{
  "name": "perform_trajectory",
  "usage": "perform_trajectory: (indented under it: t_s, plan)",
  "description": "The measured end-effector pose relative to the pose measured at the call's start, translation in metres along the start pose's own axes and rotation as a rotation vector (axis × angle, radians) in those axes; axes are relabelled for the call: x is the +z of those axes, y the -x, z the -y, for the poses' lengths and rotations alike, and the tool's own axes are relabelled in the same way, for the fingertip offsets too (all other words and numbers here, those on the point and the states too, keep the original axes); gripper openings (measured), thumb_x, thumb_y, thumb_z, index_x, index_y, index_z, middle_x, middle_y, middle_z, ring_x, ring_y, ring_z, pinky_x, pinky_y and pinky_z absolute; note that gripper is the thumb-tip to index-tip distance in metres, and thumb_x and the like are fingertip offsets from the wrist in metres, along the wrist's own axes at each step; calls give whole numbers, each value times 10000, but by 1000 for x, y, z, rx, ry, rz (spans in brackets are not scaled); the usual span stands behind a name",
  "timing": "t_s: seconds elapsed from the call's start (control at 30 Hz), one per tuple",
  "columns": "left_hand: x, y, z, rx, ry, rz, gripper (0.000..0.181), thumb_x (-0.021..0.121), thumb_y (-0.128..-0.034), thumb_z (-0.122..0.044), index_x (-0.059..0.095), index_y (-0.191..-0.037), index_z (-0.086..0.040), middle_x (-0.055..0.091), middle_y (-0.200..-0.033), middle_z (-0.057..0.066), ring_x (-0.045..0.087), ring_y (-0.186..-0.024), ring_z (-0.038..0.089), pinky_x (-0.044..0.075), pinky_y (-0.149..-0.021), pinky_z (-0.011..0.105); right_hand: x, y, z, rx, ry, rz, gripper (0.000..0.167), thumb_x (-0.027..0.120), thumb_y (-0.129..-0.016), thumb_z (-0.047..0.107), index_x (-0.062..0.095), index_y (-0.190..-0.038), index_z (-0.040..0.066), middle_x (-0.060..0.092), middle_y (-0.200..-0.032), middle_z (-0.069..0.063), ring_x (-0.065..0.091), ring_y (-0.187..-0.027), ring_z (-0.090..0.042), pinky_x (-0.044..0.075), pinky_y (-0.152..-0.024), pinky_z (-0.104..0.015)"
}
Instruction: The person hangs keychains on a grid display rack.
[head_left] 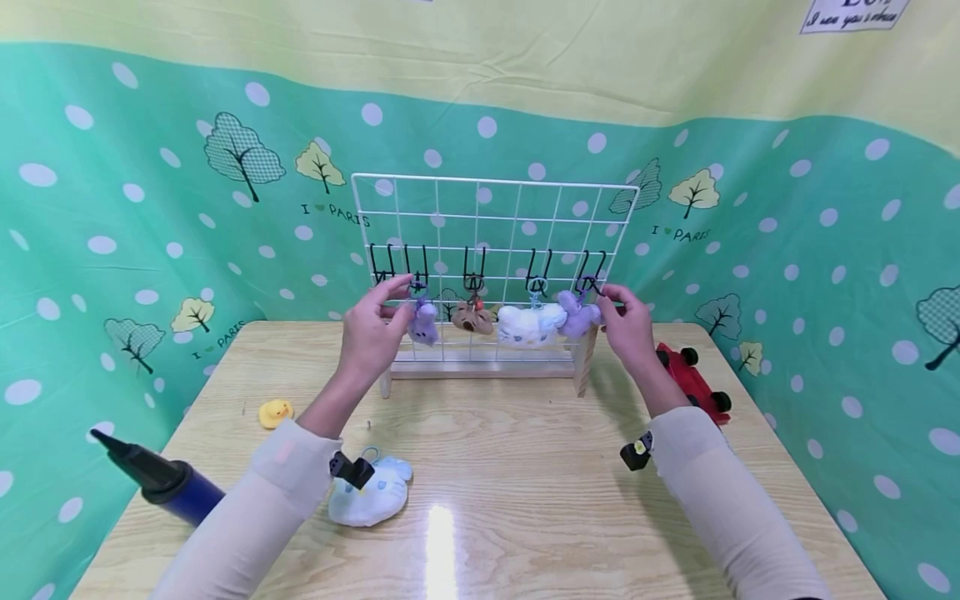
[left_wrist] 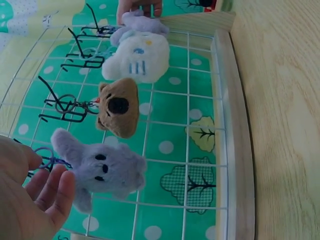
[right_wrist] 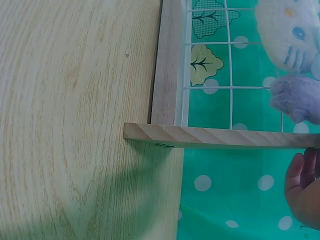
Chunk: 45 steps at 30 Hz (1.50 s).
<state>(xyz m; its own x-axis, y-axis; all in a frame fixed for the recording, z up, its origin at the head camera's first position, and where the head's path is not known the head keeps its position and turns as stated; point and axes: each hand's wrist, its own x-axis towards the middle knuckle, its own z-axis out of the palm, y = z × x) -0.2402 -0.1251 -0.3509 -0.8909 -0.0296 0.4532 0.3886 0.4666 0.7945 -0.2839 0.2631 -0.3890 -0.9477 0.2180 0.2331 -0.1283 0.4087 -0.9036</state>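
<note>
Several plush keychains hang from black double hooks on a white wire grid rack (head_left: 495, 181). At the left end, my left hand (head_left: 378, 325) pinches the ring of a purple plush keychain (left_wrist: 110, 167) beside its hook. At the right end, my right hand (head_left: 626, 321) curls its fingers at the hook and edge of another purple plush keychain (head_left: 577, 315); its fingertips are partly hidden. Between them hang a brown plush keychain with a dark nose (left_wrist: 119, 107) and a white plush cat-face keychain (head_left: 528, 325). In the right wrist view, the wooden side stand (right_wrist: 215, 136) partly covers the right fingers.
On the wooden table (head_left: 480, 467) lie another white plush keychain (head_left: 371, 493) under the left wrist, a small yellow duck (head_left: 275, 412) at left, and a red toy car (head_left: 693, 383) beyond the right forearm. A blue and black pump (head_left: 165, 479) stands at the left edge. Patterned green cloth surrounds the table.
</note>
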Motion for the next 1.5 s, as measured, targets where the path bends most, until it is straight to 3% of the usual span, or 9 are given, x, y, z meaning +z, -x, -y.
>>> perform_trajectory:
  t_s: [0.23,0.43,0.73,0.87,1.1,1.27,1.5]
  plan:
    - [-7,9,2,-15,19,33,411,604,-1001,-125,619,-1400,-223,697,-1283,135,740,-958,304,635,-649,266,0,0,-1,-3,0,7,392,529,-1054,311,607,-1348,63,611,-1274,-143,586,-902,-90,588,-723,-224]
    - [-13,21,7,-50,13,109,406,589,-1006,-87,613,-1401,-179,693,-1285,138,732,-957,314,622,-662,212,-1,0,0,8,1,13,397,523,-1057,323,601,-1352,69,602,-1271,-136,584,-908,-96,598,-762,-273]
    - [-30,35,19,-124,-76,237,333,580,-1025,-147,630,-1353,-118,692,-1260,133,694,-966,267,638,-707,305,0,0,0,18,2,10,394,524,-1057,325,599,-1354,76,602,-1271,-121,581,-906,-99,591,-754,-267]
    - [-37,43,29,-160,-113,304,291,588,-1034,-154,639,-1318,-117,693,-1235,146,681,-996,276,627,-724,262,0,1,0,14,-1,8,394,523,-1057,318,598,-1354,70,601,-1269,-121,579,-900,-96,582,-735,-239]
    - [-53,56,46,-197,-147,354,279,596,-1028,-143,648,-1299,-101,705,-1181,155,689,-944,240,634,-730,314,-1,1,2,19,13,-1,381,520,-1061,325,604,-1342,82,606,-1269,-121,578,-914,-100,609,-810,-348]
    - [-63,65,61,-248,-199,424,278,600,-1022,-141,661,-1286,-78,723,-1121,156,687,-844,215,628,-715,361,-1,1,1,20,16,1,382,517,-1061,320,601,-1345,80,604,-1272,-125,577,-912,-109,589,-745,-246]
    - [-68,79,85,-298,-271,478,243,628,-997,-128,709,-1217,-63,752,-1052,146,670,-842,225,550,-619,250,-1,2,3,28,9,8,397,507,-1063,336,592,-1365,93,595,-1297,-126,575,-936,-118,545,-687,-145]
